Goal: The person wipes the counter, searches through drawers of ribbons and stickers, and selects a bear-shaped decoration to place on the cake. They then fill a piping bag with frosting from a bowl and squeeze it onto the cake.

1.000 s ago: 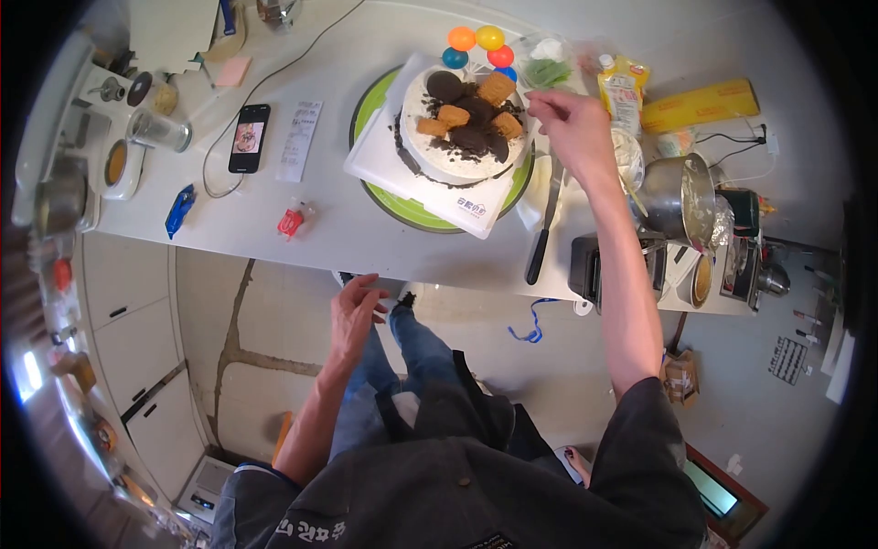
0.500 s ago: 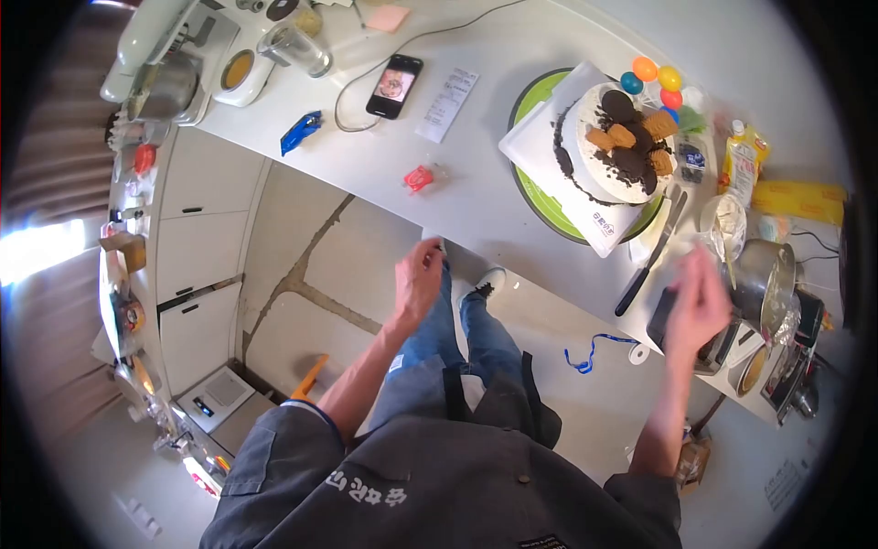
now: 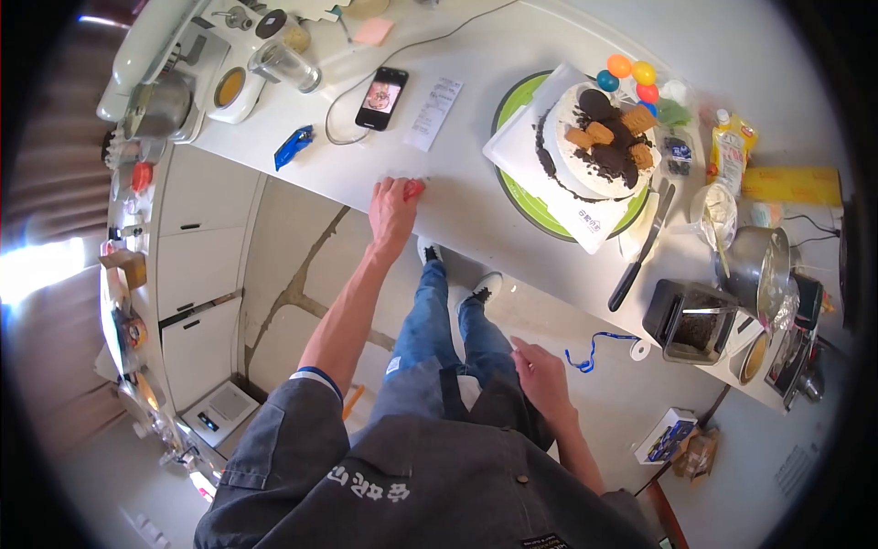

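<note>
At the counter's front edge, my left hand (image 3: 393, 212) has its fingers closed on a small red packet (image 3: 414, 188). My right hand (image 3: 541, 371) hangs low in front of my apron, away from the counter, fingers partly curled; what they hold, if anything, is hidden. A white cake (image 3: 572, 165) topped with dark cookies and brown biscuits stands on a white board over a green turntable (image 3: 521, 197). Left of it lie a receipt (image 3: 433, 113), a phone (image 3: 381, 98) and a blue packet (image 3: 294, 148).
Right of the cake are a long knife (image 3: 643, 247), a dark tin of crumbs (image 3: 668, 316), a metal pot (image 3: 764, 270) and a yellow pouch (image 3: 731, 151). A stand mixer (image 3: 137, 69) and glass jug (image 3: 288, 66) stand at left. A cable crosses the counter.
My left hand has moved up onto the counter and closed on the red packet. My right hand has dropped from beside the dark tin to in front of my body.
</note>
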A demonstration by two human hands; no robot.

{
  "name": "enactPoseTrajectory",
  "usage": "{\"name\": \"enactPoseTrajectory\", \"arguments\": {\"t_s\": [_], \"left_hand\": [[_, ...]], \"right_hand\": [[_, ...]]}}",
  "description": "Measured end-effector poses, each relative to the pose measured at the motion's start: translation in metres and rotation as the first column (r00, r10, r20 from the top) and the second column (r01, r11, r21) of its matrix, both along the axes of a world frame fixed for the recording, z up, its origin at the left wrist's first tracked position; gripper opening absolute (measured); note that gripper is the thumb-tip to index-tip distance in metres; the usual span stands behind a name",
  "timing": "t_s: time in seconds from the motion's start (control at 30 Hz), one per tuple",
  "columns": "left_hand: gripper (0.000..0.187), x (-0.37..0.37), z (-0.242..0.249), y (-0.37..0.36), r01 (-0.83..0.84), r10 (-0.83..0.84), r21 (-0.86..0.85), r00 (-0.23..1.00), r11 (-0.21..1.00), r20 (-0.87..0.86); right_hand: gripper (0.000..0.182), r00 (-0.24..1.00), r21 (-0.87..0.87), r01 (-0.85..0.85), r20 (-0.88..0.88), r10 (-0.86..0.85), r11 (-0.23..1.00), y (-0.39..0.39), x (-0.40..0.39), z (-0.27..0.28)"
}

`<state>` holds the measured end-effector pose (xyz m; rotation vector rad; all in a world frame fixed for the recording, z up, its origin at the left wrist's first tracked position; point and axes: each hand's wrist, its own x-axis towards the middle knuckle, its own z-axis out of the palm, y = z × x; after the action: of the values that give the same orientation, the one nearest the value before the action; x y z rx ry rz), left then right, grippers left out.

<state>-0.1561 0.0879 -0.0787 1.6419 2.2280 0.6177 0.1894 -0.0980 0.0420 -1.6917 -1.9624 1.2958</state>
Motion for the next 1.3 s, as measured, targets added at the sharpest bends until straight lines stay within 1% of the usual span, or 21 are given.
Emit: {"name": "enactPoseTrajectory", "arguments": {"t_s": [0.1,0.2,0.3,0.4,0.43,0.5,0.53,0.6,0.63,0.73,0.83,0.93,0.97,1.03,1.07,1.13,1.17,1.27,1.3], "left_hand": [[0.029,-0.007,-0.005,-0.001,-0.104,0.112,-0.05,0.973,0.993,0.201],[0.031,-0.013,0.004,0.0,-0.196,0.256,-0.184,0.878,0.963,0.405],[0.035,-0.009,0.017,-0.011,-0.141,0.228,-0.197,0.805,0.97,0.547],[0.035,0.014,0.025,-0.031,-0.076,0.204,-0.214,0.704,0.974,0.68],[0.035,0.024,0.03,-0.038,-0.048,0.194,-0.23,0.72,0.972,0.667],[0.035,0.043,0.039,-0.052,0.006,0.169,-0.262,0.75,0.965,0.64],[0.035,0.049,0.041,-0.059,0.009,0.179,-0.269,0.726,0.963,0.664],[0.035,0.061,0.043,-0.074,0.019,0.2,-0.288,0.676,0.957,0.709],[0.034,0.066,0.043,-0.079,-0.007,0.186,-0.264,0.727,0.964,0.66],[0.032,0.066,0.041,-0.088,-0.059,0.254,-0.312,0.729,0.948,0.635],[0.03,0.058,0.042,-0.091,-0.05,0.21,-0.278,0.786,0.959,0.582],[0.037,0.044,0.051,-0.088,0.039,0.166,-0.305,0.769,0.952,0.618],[0.04,0.04,0.052,-0.087,0.07,0.122,-0.271,0.764,0.96,0.633],[0.047,0.03,0.056,-0.084,0.131,0.036,-0.204,0.755,0.97,0.655],[0.049,0.025,0.058,-0.082,0.16,0.033,-0.233,0.757,0.959,0.653],[0.053,0.017,0.069,-0.074,0.218,0.026,-0.291,0.759,0.931,0.651],[0.053,0.015,0.069,-0.073,0.226,0.024,-0.285,0.745,0.931,0.667],[0.052,0.007,0.067,-0.069,0.262,0.006,-0.265,0.7,0.928,0.714],[0.051,0.004,0.066,-0.067,0.282,-0.006,-0.257,0.685,0.924,0.729]], "right_hand": [[0.027,0.993,0.046,0.119,-0.032,-0.117,0.992,0.011,0.008,-0.011],[0.026,0.987,-0.018,0.163,0.016,-0.162,0.987,0.026,0.007,-0.017],[0.027,0.971,-0.083,0.208,-0.098,-0.216,0.974,0.041,-0.012,-0.031],[0.027,0.961,-0.032,0.23,-0.152,-0.232,0.973,0.067,-0.051,-0.044],[0.025,0.935,-0.104,0.29,-0.182,-0.305,0.951,0.08,-0.069,-0.038],[0.025,0.94,-0.032,0.283,-0.19,-0.284,0.958,0.102,-0.092,-0.055],[0.025,0.942,0.001,0.28,-0.194,-0.274,0.96,0.113,-0.104,-0.059],[0.024,0.938,-0.069,0.284,-0.189,-0.292,0.956,0.131,-0.124,-0.06],[0.025,0.936,-0.103,0.288,-0.182,-0.302,0.952,0.137,-0.129,-0.059],[0.026,0.928,-0.164,0.287,-0.198,-0.316,0.944,0.144,-0.139,-0.058],[0.026,0.92,-0.175,0.287,-0.224,-0.321,0.942,0.139,-0.145,-0.067],[0.026,0.939,-0.182,0.252,-0.19,-0.285,0.951,0.135,-0.154,-0.066],[0.028,0.944,-0.179,0.268,-0.144,-0.295,0.947,0.134,-0.159,-0.065],[0.03,0.967,-0.214,0.227,-0.062,-0.245,0.95,0.137,-0.166,-0.06],[0.031,0.976,-0.231,0.207,-0.021,-0.218,0.951,0.14,-0.169,-0.059],[0.032,0.972,-0.18,0.208,-0.072,-0.224,0.961,0.139,-0.174,-0.069],[0.032,0.969,-0.155,0.211,-0.097,-0.227,0.965,0.138,-0.176,-0.074],[0.032,0.965,-0.227,0.174,-0.157,-0.213,0.958,0.146,-0.178,-0.072],[0.03,0.97,-0.243,0.162,-0.14,-0.2,0.956,0.148,-0.18,-0.073]]}}
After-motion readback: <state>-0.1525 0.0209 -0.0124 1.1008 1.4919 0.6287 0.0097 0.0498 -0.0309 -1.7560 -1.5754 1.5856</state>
